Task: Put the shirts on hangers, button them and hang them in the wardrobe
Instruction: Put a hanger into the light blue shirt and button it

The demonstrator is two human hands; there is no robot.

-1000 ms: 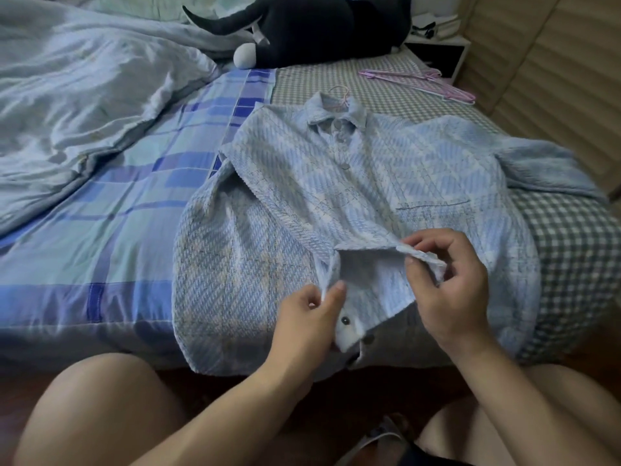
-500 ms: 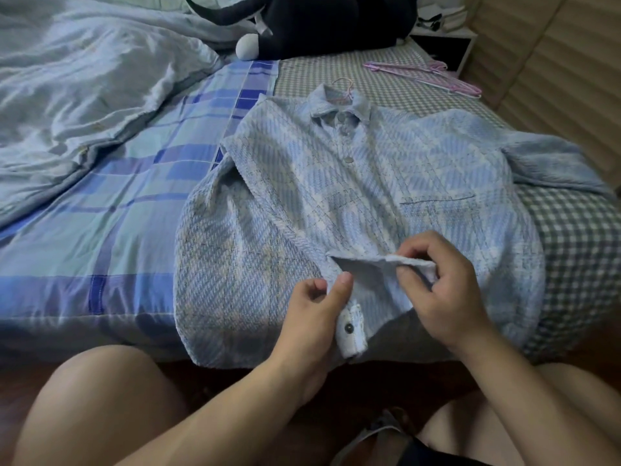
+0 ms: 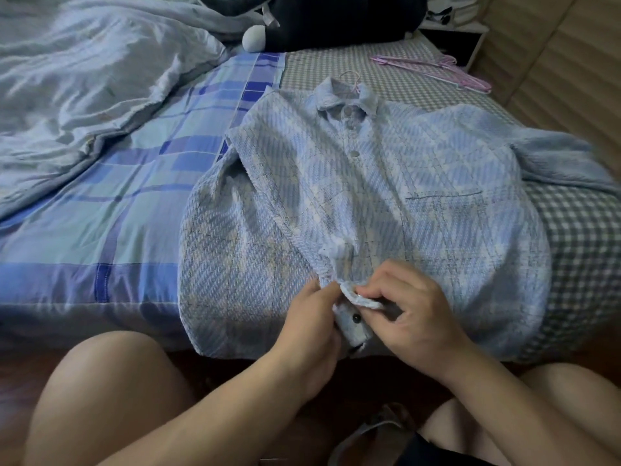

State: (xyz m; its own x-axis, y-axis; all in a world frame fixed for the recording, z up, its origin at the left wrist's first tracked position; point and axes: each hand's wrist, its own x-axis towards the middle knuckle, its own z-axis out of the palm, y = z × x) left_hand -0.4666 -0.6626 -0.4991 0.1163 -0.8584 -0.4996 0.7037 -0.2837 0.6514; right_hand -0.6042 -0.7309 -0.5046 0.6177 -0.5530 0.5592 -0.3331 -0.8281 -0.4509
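A light blue patterned shirt (image 3: 420, 183) lies face up on the bed, its hem hanging over the front edge. A pink hanger hook (image 3: 351, 77) sticks out above its collar. The upper buttons look closed. My left hand (image 3: 311, 317) pinches the left placket near the hem, beside a dark button (image 3: 356, 318). My right hand (image 3: 408, 312) pinches the folded edge of the right placket, touching the left hand's fingertips.
Spare pink hangers (image 3: 447, 70) lie at the far right of the bed. A crumpled duvet (image 3: 90, 95) covers the left side. A dark plush toy (image 3: 329, 18) lies at the back. Slatted wooden panels (image 3: 564, 62) stand on the right. My knees are below the bed's edge.
Both hands have come together at the lower placket. The open flap that my right hand held up is now folded down against the left edge.
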